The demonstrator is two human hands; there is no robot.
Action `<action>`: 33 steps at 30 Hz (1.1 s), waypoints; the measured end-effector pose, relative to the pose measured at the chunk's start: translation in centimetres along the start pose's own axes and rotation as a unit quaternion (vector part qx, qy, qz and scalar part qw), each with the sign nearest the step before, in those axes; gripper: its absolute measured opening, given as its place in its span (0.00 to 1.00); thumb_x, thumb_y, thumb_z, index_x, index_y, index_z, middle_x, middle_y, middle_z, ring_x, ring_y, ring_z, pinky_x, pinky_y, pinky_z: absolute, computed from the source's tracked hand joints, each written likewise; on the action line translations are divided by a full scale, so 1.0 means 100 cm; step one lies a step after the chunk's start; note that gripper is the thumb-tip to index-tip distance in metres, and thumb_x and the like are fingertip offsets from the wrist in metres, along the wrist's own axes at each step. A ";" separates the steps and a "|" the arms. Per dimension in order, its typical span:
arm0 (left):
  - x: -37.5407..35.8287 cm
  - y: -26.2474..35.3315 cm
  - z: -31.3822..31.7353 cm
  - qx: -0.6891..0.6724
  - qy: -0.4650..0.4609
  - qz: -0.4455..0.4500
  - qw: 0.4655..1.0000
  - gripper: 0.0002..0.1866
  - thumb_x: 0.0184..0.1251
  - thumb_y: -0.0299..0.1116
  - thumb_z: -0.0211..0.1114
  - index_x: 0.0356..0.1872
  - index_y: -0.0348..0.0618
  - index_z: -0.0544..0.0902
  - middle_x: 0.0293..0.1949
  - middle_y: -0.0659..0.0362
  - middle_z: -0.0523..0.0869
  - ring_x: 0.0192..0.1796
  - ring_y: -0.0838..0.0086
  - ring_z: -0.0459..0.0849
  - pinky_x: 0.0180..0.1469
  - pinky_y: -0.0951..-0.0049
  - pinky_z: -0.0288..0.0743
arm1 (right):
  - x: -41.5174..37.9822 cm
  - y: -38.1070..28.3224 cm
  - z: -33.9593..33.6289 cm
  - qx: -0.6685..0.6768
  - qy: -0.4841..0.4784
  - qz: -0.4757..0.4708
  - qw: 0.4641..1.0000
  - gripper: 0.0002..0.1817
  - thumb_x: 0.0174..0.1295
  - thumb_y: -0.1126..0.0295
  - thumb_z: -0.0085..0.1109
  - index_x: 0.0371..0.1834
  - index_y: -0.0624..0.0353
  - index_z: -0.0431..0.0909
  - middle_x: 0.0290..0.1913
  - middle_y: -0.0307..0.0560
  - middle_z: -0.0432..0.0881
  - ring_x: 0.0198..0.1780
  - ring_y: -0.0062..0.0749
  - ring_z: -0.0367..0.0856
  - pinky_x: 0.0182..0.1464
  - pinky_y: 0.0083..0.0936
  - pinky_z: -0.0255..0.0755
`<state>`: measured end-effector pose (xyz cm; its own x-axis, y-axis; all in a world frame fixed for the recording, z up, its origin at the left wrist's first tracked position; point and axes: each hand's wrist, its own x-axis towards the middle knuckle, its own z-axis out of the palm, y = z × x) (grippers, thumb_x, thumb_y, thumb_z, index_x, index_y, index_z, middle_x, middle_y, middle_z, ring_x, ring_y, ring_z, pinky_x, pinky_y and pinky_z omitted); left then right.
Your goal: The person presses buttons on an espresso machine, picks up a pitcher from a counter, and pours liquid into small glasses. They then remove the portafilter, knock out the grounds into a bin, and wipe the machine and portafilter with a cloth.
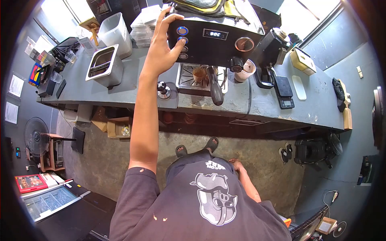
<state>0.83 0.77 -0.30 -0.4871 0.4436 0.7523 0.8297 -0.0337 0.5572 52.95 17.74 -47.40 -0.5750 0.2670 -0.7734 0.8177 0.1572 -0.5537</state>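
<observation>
Brace the unclenched left hand atop the machine, thumb square on the nine-o'clock button; the right hand's grip I cannot tell.

Left arm doing the reaching here: left forearm stretched well forward, left wrist nearly in line, left hand spread wide. The thumb angles inward, index finger crooked at its end. Over on the right, right forearm hangs low, right hand down beside the thigh, its fingers too small to read. Feet planted apart.
</observation>
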 end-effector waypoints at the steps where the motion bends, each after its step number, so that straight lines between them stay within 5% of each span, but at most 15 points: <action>1: 0.000 0.000 0.000 0.011 0.000 -0.001 1.000 0.29 0.55 0.22 0.66 0.60 0.52 0.71 0.72 0.51 0.61 0.65 0.56 0.72 0.60 0.62 0.69 | 0.002 0.003 0.002 0.036 0.006 0.011 0.999 0.14 0.54 0.65 0.68 0.40 0.61 0.80 0.42 0.44 0.85 0.45 0.27 0.82 0.51 0.21 0.73; 3: 0.000 -0.001 0.000 0.000 -0.002 0.000 1.000 0.29 0.55 0.22 0.66 0.60 0.52 0.72 0.72 0.51 0.61 0.65 0.56 0.72 0.60 0.63 0.69 | 0.003 0.007 0.006 0.107 0.020 0.033 0.994 0.11 0.56 0.67 0.65 0.38 0.60 0.80 0.41 0.43 0.85 0.44 0.27 0.81 0.50 0.21 0.73; 6: 0.000 -0.001 0.000 0.001 -0.002 0.000 1.000 0.29 0.55 0.22 0.66 0.60 0.52 0.72 0.72 0.52 0.61 0.65 0.56 0.73 0.60 0.63 0.69 | 0.003 0.005 0.006 0.032 0.019 0.049 0.998 0.08 0.59 0.70 0.61 0.38 0.60 0.80 0.41 0.43 0.85 0.44 0.27 0.82 0.48 0.22 0.74; 16: 0.000 0.007 -0.001 -0.012 0.003 -0.006 1.000 0.28 0.56 0.23 0.66 0.59 0.51 0.72 0.72 0.51 0.61 0.67 0.54 0.72 0.66 0.60 0.66 | 0.013 0.027 0.007 -0.004 0.025 -0.021 0.999 0.14 0.55 0.65 0.67 0.42 0.61 0.81 0.42 0.45 0.86 0.44 0.29 0.82 0.48 0.25 0.75; 18: 0.000 0.003 -0.002 -0.006 -0.012 -0.006 1.000 0.29 0.58 0.25 0.66 0.61 0.55 0.70 0.74 0.53 0.57 0.71 0.54 0.65 0.65 0.51 0.68 | 0.008 0.018 0.010 0.072 0.050 0.025 0.996 0.14 0.55 0.65 0.66 0.42 0.61 0.82 0.42 0.46 0.86 0.44 0.30 0.82 0.48 0.25 0.75; 21: 0.000 0.001 -0.003 -0.008 -0.022 -0.006 1.000 0.30 0.58 0.26 0.67 0.62 0.56 0.69 0.76 0.55 0.55 0.73 0.55 0.62 0.64 0.48 0.70 | 0.027 0.044 0.011 0.070 0.049 -0.050 0.995 0.16 0.54 0.64 0.68 0.42 0.62 0.82 0.42 0.47 0.86 0.44 0.29 0.82 0.47 0.25 0.75; 25: 0.001 -0.002 -0.003 -0.009 -0.025 -0.001 1.000 0.30 0.58 0.25 0.67 0.62 0.56 0.70 0.76 0.55 0.55 0.73 0.56 0.63 0.63 0.50 0.71 | 0.024 0.037 0.010 0.065 0.026 0.046 0.996 0.17 0.56 0.61 0.64 0.43 0.63 0.82 0.46 0.47 0.86 0.48 0.32 0.83 0.52 0.25 0.75; 30: 0.001 0.000 -0.004 -0.032 -0.013 -0.001 0.999 0.31 0.53 0.24 0.66 0.62 0.54 0.72 0.73 0.47 0.59 0.75 0.49 0.59 0.73 0.58 0.55 | 0.015 0.022 0.002 0.000 0.020 0.012 1.000 0.16 0.59 0.63 0.60 0.47 0.61 0.83 0.49 0.47 0.86 0.54 0.38 0.83 0.56 0.27 0.75; 33: -0.015 0.004 -0.005 -0.017 0.016 -0.023 0.999 0.34 0.61 0.26 0.65 0.69 0.53 0.65 0.75 0.54 0.57 0.73 0.56 0.64 0.68 0.53 0.66 | 0.020 0.017 -0.007 -0.012 0.064 0.017 0.998 0.15 0.63 0.62 0.57 0.48 0.58 0.83 0.49 0.47 0.86 0.52 0.39 0.84 0.56 0.28 0.75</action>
<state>1.76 -0.38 -1.03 -0.5335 0.4168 0.7360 0.7968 -0.0444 0.6026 53.18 19.20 -49.66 -0.5402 0.3918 -0.7447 0.8378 0.1679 -0.5195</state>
